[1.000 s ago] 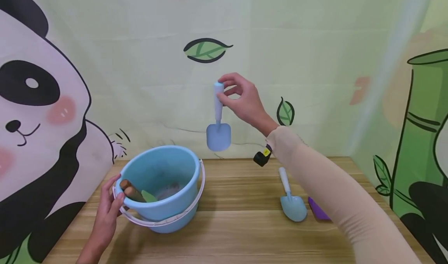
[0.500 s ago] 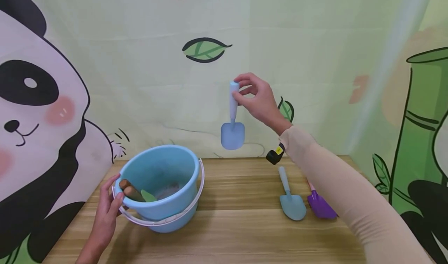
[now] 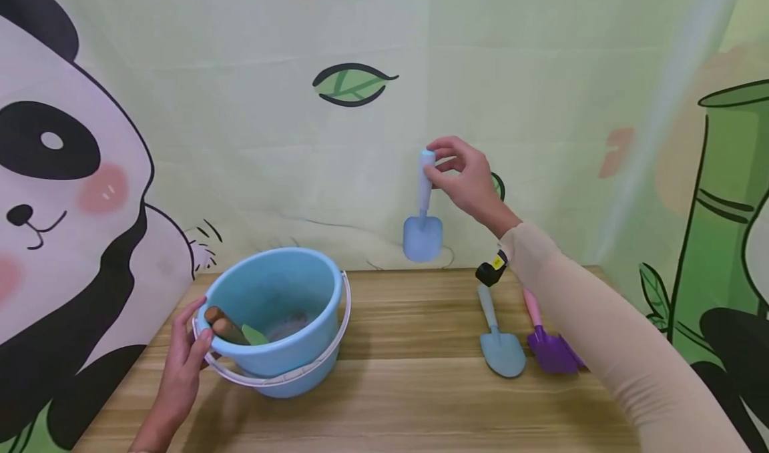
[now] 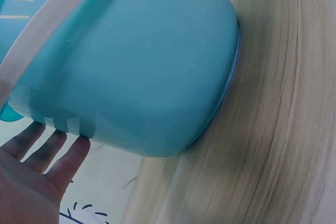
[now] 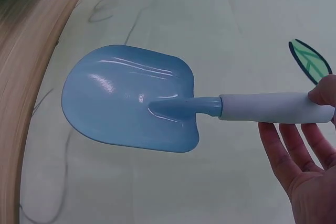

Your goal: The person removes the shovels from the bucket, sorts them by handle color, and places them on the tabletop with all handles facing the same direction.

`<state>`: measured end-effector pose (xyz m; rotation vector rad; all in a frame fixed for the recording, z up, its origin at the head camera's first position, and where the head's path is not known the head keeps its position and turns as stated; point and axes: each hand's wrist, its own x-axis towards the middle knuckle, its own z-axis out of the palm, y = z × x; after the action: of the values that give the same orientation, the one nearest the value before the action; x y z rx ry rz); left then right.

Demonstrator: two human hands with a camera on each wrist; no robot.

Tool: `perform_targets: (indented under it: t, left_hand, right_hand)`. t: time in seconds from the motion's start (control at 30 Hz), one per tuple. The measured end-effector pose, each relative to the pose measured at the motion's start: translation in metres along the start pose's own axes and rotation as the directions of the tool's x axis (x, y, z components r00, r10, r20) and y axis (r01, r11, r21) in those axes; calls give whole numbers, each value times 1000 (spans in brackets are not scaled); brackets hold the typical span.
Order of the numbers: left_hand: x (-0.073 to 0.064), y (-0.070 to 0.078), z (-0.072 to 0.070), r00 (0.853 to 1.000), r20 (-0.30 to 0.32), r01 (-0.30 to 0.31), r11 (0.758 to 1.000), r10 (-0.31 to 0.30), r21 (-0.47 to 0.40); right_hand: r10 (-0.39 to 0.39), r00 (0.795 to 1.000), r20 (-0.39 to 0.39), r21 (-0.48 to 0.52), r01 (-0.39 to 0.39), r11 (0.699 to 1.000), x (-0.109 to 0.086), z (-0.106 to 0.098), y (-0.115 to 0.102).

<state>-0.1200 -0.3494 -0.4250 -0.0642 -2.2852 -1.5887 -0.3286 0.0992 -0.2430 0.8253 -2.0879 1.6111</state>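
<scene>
Blue toy shovel (image 3: pixel 422 238) hangs pinched in my right hand (image 3: pixel 471 181) — a weak hold could drop it to the tabletop (image 3: pixel 414 399) at six o'clock.

A bucket (image 3: pixel 282 363) stands on a bench (image 3: pixel 414 399) at the person's ten o'clock. Small objects (image 3: pixel 227 329) lie inside it, toward eight o'clock; the left hand (image 3: pixel 185 356) touches the rim there. At the bucket's three o'clock lies a trowel (image 3: pixel 503 356), and just beyond, also at three, a shovel (image 3: pixel 549 353). A spade (image 3: pixel 423 206) hangs from the right hand (image 3: pixel 468 176), off the bench, at the bucket's two o'clock. Behind everything, at twelve, rises a wall (image 3: pixel 270 139).
</scene>
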Motion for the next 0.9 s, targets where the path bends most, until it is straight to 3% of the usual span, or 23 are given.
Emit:
perform_targets:
  t: [0.9]
  left_hand:
    - [-4,3,-1,1000,7,-17,1000,17,-13]
  right_hand:
    - [156,987,-36,-92,-159,983,-32,-34,61]
